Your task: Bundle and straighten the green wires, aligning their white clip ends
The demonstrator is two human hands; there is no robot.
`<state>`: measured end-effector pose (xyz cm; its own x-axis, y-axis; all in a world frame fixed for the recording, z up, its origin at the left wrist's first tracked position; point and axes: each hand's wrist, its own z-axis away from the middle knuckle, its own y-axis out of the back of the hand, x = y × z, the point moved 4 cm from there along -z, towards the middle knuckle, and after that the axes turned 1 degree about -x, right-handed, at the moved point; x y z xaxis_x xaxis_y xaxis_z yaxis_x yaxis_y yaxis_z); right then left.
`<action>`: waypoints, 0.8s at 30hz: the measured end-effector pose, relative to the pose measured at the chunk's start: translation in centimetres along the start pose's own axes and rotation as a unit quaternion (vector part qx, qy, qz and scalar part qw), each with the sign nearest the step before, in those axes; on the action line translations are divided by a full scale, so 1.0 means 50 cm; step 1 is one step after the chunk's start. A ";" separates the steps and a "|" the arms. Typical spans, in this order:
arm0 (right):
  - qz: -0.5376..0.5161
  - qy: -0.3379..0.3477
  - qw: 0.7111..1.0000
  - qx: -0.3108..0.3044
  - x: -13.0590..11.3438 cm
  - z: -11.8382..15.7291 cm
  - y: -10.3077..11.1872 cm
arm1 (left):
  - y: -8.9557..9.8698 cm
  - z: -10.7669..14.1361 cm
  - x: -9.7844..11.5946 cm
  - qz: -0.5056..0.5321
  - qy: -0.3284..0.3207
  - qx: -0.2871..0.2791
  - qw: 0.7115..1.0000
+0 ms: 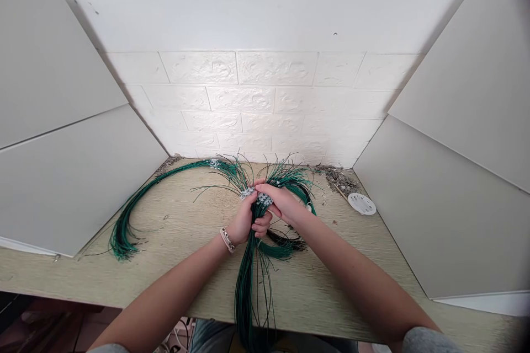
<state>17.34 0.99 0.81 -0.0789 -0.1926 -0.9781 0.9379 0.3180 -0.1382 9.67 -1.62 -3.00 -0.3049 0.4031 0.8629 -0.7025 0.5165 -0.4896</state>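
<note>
A thick bundle of green and black wires [245,281] runs from the middle of the table down over its front edge. My left hand [245,218] is wrapped round this bundle just below a band of small white connectors [264,198]. At the same band, from the right, my right hand [278,198] grips with its fingers closed on the wires near the connectors; its fingertips are partly hidden. Loose wire ends fan out beyond both hands. Behind my right hand lies another wire bundle [304,190], curving round to the right and back under my wrists.
A separate green wire bundle [136,204] curves along the left of the table [186,242]. Grey debris [342,181] and a white round disc [361,204] lie at the back right. Grey panels [62,176] stand on both sides, with a white brick-pattern wall [248,99] behind.
</note>
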 end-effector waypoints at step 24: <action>-0.034 0.027 0.999 0.025 0.010 -0.006 0.005 | 0.004 0.002 -0.002 0.010 0.020 -0.011 1.000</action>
<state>17.42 1.24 0.26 -0.1595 -0.1609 -0.9740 0.9456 0.2584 -0.1975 9.51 -1.62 -3.15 -0.2924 0.4440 0.8470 -0.6819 0.5241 -0.5102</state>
